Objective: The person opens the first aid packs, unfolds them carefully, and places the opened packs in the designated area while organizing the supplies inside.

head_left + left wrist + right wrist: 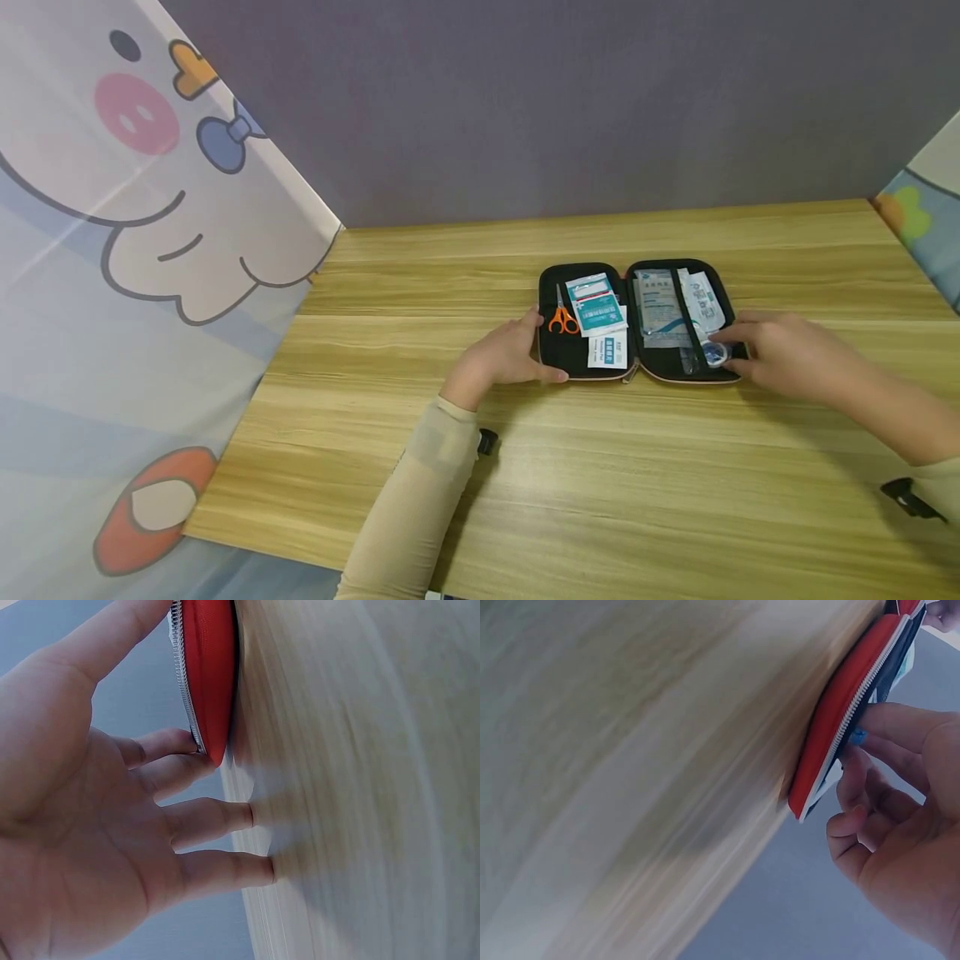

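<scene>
A first-aid case (pixel 647 367), black inside with a red shell (pixel 838 705), lies unfolded on the wooden table. Its left half holds orange-handled scissors (pixel 563 321), a teal-and-white packet (pixel 597 307) and a white pad packet (pixel 607 350). Under a black strap in the right half are a clear bag (pixel 660 304) and a white packet (pixel 707 302). My left hand (pixel 506 354) touches the case's near left corner, thumb along the front edge, fingers extended. At the right half, my right hand (pixel 787 354) pinches a small round roll of tape (pixel 716 355), bluish in the middle.
The wooden table (pixel 375 417) runs back to a grey panel (pixel 562 108). A cartoon-printed cloth (pixel 45 350) hangs along the left side, with more printed cloth at the far right. A small white-and-blue object (pixel 435 596) shows at the bottom edge.
</scene>
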`<state>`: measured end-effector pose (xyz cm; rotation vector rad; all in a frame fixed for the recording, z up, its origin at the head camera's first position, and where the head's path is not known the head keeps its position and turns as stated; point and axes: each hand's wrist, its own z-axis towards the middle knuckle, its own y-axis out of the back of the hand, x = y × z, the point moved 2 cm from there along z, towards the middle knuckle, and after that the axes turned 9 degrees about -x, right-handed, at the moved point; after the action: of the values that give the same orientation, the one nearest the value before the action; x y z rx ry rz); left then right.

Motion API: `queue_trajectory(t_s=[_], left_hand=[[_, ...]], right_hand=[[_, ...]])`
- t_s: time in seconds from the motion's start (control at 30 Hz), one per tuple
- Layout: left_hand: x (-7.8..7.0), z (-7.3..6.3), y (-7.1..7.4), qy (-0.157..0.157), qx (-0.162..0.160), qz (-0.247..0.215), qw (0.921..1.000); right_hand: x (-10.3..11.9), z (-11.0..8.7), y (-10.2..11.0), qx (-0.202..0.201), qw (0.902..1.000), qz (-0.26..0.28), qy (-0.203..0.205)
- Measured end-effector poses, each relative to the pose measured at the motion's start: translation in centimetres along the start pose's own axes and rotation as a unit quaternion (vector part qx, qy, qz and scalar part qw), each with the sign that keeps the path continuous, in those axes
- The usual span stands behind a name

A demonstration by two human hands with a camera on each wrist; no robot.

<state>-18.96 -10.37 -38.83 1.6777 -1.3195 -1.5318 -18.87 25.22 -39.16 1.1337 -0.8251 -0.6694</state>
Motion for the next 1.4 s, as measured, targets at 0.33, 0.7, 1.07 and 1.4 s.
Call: queue_trajectory(t_s=[0.33, 0.7, 1.07, 1.4], left_hand=[[0.0, 0.0, 0.0, 0.004, 0.0, 0.0, 1.0], [-0.1, -0.1, 0.1, 0.003, 0.004, -0.002, 1.0], [0.0, 0.0, 0.1, 0.002, 0.002, 0.0, 1.0], [-0.1, 0.0, 0.1, 0.003, 0.004, 0.002, 1.0]], right_hand=[[0.6, 0.5, -0.9, 0.012, 0.999, 0.028, -0.035], [0.6, 0.4, -0.7, 0.009, 0.9981, 0.039, -0.047], [-0.5, 0.7, 0.2, 0.057, 0.9785, 0.145, -0.136], [0.3, 0.8, -0.4, 0.095, 0.9526, 0.206, -0.202]])
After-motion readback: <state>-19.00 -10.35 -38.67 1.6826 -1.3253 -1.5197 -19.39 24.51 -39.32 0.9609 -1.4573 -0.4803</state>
